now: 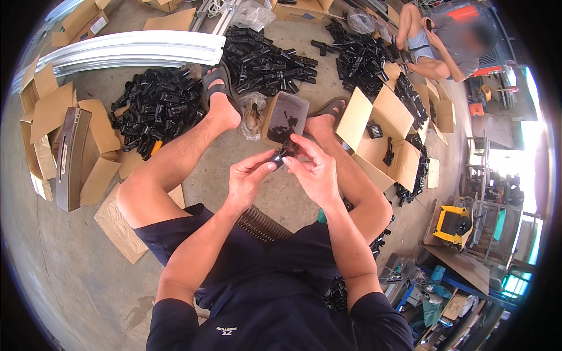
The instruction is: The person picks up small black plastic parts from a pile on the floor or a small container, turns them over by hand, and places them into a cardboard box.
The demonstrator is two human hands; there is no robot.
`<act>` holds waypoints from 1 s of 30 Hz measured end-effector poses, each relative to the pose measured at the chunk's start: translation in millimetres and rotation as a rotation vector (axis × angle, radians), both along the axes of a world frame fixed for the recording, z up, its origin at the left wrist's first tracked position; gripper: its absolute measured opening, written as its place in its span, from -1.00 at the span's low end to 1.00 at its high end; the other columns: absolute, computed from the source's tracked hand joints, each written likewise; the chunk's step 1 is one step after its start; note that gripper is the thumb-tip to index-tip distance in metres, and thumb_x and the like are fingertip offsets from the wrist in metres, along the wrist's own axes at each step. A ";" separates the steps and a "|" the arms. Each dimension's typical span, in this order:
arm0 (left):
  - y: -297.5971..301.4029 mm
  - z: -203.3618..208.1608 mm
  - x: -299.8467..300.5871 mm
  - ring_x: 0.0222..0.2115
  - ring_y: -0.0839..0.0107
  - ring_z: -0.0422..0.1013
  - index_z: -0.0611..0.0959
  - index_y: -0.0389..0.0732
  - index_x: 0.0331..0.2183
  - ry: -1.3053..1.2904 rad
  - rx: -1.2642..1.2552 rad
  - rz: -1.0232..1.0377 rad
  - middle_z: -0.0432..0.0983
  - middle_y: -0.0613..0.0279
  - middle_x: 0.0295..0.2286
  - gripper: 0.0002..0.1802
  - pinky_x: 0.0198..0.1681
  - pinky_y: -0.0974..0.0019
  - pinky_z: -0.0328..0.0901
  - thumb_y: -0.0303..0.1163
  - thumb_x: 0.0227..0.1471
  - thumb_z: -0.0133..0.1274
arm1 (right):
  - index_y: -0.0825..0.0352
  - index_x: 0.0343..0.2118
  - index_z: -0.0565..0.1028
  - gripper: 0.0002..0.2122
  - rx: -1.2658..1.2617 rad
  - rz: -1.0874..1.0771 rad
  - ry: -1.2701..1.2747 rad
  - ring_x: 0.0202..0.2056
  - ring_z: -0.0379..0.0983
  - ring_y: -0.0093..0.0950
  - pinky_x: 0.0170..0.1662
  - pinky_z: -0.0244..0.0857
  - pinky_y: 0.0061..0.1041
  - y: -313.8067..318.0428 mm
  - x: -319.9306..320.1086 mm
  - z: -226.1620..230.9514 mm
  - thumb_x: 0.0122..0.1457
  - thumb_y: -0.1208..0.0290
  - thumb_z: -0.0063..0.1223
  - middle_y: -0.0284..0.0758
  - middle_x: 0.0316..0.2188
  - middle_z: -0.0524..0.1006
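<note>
In front of me, both hands meet on a small black plastic part (284, 153). My left hand (249, 178) pinches its near left end between thumb and fingers. From the other side, my right hand (314, 171) has thumb and fingers closed on it, hiding some of its shape. Just beyond the hands is a grey-lined box (297, 105) with small dark pieces (282, 130) inside. A clear plastic bag (252, 117) with brownish contents lies to its left, next to my sandal.
Heaps of black parts lie at left (157, 108), ahead (263, 61) and far right (360, 58). An open carton (374, 149) stands by my right leg. White metal profiles (134, 50) and cartons (99, 152) lie left. Another person (451, 50) sits far right, holding something dark.
</note>
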State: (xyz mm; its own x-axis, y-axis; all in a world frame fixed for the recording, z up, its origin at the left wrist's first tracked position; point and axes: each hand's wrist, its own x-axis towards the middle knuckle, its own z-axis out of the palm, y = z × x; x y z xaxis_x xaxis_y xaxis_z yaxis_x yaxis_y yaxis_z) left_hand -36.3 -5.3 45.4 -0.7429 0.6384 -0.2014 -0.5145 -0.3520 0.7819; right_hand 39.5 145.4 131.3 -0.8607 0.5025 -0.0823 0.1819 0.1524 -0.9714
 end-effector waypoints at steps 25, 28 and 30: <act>-2.0 -21.3 -30.0 -0.17 0.20 0.61 0.55 -0.34 0.07 -0.619 -0.138 0.219 0.64 0.08 -0.18 -0.61 -0.04 0.20 0.54 -0.41 0.25 0.13 | 0.35 -0.22 0.64 -0.82 0.842 0.231 -0.233 -0.16 0.56 -0.21 -0.07 0.46 -0.26 67.8 -148.4 -148.9 0.18 0.42 0.10 -0.22 -0.20 0.66; -1.0 -24.7 -33.7 -0.17 0.20 0.61 0.54 -0.33 0.08 -0.643 -0.158 0.221 0.64 0.08 -0.17 -0.62 -0.05 0.19 0.54 -0.40 0.28 0.09 | 0.33 -0.32 0.64 -0.82 1.151 0.467 -0.439 -0.10 0.54 -0.22 -0.07 0.45 -0.20 74.2 -185.9 -200.9 0.15 0.39 0.03 -0.16 -0.24 0.63; -0.8 -26.2 -34.0 -0.17 0.20 0.61 0.54 -0.33 0.08 -0.646 -0.155 0.203 0.64 0.09 -0.17 -0.62 -0.06 0.19 0.54 -0.39 0.29 0.06 | 0.33 -0.33 0.65 -0.82 1.219 0.536 -0.548 -0.10 0.55 -0.21 -0.08 0.47 -0.21 75.3 -202.3 -229.7 0.12 0.40 0.04 -0.15 -0.23 0.64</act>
